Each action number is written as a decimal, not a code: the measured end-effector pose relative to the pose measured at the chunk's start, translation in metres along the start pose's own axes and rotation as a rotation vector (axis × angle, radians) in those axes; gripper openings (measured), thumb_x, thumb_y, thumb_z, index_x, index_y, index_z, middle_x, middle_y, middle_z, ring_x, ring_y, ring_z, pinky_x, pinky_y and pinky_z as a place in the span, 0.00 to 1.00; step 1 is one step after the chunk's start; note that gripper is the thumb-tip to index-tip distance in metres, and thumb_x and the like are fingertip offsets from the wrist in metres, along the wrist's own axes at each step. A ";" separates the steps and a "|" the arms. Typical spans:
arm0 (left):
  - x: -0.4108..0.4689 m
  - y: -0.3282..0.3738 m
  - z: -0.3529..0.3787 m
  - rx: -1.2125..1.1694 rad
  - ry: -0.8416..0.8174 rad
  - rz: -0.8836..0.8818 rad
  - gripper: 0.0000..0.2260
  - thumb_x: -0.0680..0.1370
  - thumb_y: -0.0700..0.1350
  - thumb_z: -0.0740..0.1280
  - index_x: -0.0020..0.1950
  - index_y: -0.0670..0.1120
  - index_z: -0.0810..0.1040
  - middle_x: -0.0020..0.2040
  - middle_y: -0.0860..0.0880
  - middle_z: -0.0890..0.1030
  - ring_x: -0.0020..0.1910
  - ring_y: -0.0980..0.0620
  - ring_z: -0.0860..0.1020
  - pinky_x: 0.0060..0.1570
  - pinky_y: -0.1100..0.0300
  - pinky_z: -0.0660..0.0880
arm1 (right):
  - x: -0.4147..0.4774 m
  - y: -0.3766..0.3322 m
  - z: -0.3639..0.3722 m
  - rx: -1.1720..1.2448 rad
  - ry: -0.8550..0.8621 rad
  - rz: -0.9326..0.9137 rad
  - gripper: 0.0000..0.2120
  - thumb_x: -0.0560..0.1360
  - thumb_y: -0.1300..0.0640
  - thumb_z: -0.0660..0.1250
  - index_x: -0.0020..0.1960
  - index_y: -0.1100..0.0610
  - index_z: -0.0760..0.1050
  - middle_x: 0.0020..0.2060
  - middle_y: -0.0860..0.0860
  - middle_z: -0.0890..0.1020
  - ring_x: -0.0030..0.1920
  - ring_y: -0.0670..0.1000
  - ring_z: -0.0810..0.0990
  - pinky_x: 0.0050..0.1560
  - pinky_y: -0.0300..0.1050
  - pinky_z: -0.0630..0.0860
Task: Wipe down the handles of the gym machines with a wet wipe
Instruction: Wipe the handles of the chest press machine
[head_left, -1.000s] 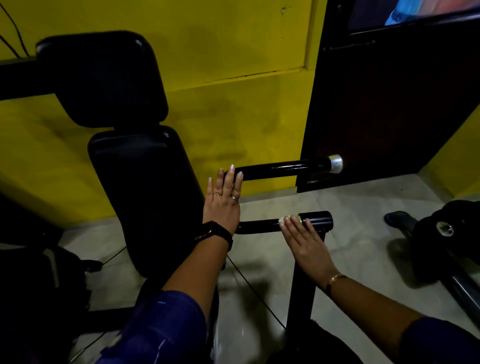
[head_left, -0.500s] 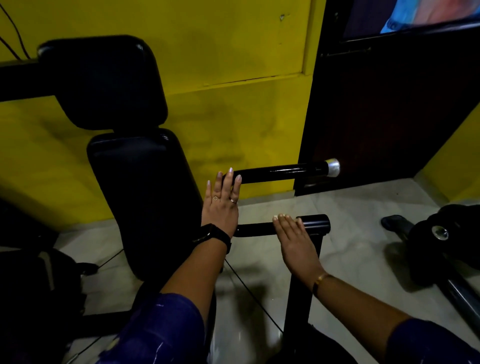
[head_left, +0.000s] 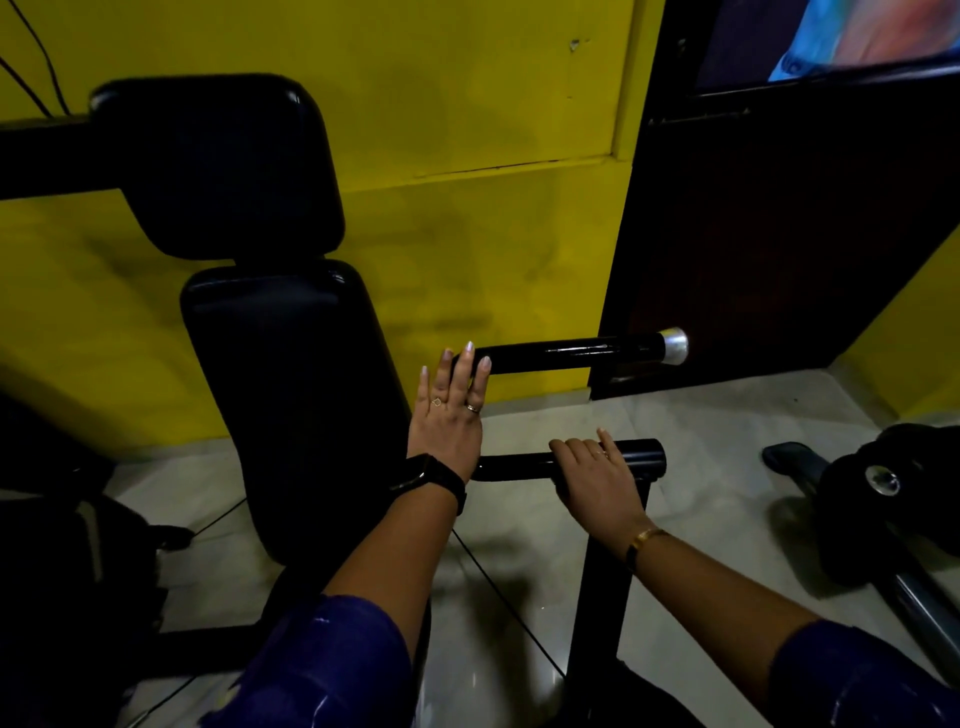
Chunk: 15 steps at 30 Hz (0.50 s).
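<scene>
Upper handle (head_left: 571, 353) and lower handle (head_left: 519, 466) are glossy black bars. Left hand (head_left: 447, 421) lies flat, fingertips on the upper one; right hand (head_left: 597, 478) curls over the lower.

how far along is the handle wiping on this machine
Done: nothing the picture can confirm as wiped. In hand: the right hand curls over the near handle, though no wipe is visible under it. To do: the far handle, where the left hand only rests flat fingers at its inner end.
</scene>
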<state>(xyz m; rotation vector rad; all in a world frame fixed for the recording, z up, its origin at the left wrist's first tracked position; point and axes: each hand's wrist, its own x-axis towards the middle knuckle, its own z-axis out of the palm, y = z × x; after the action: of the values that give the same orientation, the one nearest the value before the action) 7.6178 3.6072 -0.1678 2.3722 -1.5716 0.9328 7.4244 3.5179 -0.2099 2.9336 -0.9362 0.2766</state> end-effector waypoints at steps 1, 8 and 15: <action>0.000 0.000 0.000 -0.014 0.002 0.003 0.51 0.71 0.42 0.72 0.79 0.46 0.35 0.78 0.46 0.34 0.78 0.44 0.35 0.75 0.46 0.42 | -0.001 0.002 0.002 0.005 0.004 0.004 0.22 0.66 0.53 0.76 0.57 0.56 0.77 0.45 0.51 0.81 0.45 0.54 0.81 0.68 0.56 0.66; -0.001 -0.007 -0.017 -0.601 -0.072 -0.038 0.45 0.77 0.36 0.68 0.79 0.51 0.37 0.79 0.45 0.42 0.75 0.40 0.60 0.57 0.42 0.77 | 0.007 0.002 -0.003 0.162 -0.092 -0.010 0.27 0.75 0.57 0.69 0.72 0.59 0.67 0.62 0.55 0.78 0.62 0.57 0.77 0.74 0.54 0.48; -0.013 -0.012 -0.029 -1.626 -0.502 -1.138 0.23 0.85 0.53 0.47 0.75 0.44 0.64 0.72 0.42 0.70 0.71 0.45 0.69 0.63 0.59 0.67 | -0.001 -0.014 0.010 0.245 0.187 -0.025 0.24 0.70 0.69 0.71 0.65 0.63 0.75 0.58 0.58 0.81 0.58 0.58 0.81 0.64 0.58 0.69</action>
<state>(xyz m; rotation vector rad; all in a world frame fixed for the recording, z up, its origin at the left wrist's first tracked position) 7.6124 3.6355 -0.1495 1.5563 -0.2850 -0.9083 7.4332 3.5293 -0.2203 3.0615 -0.8959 0.6983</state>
